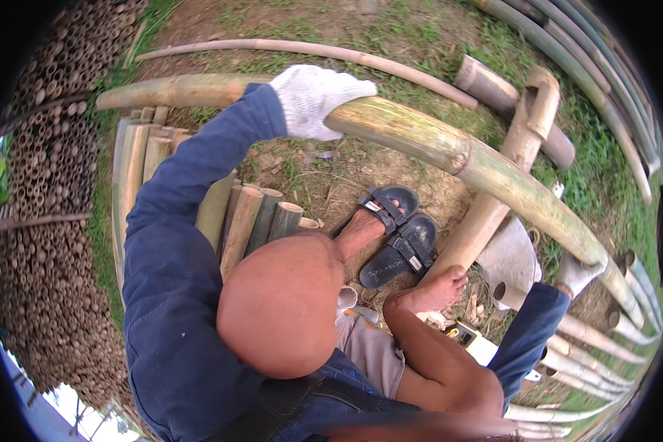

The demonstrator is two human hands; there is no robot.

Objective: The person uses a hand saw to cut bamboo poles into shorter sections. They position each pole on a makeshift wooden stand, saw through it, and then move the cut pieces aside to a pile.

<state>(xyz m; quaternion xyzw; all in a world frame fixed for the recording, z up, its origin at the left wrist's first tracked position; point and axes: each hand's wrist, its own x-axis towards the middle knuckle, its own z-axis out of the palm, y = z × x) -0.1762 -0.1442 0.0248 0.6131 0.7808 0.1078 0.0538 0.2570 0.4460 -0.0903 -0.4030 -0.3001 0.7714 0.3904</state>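
Note:
A long, thick green-tan bamboo pole (412, 136) spans the view from far left to right, looking bent by the lens. My left hand (313, 102), in a white knit glove, is wrapped over it left of the middle. Near the pole's right end, my right hand (582, 272), also gloved in white, closes on its near side; most of those fingers are hidden. Under the pole, crossing it, lies a shorter bamboo log (486, 221) with a notch cut near its far end. My bare foot (435, 291) presses on the log's near end.
Cut bamboo lengths (243, 221) lie left of my knee, more poles (597, 368) at lower right. A big stack of bamboo ends (40, 243) fills the left. Two black sandals (398, 250), a thin pole (317, 51) and a yellow-and-white item (471, 342) are on the ground.

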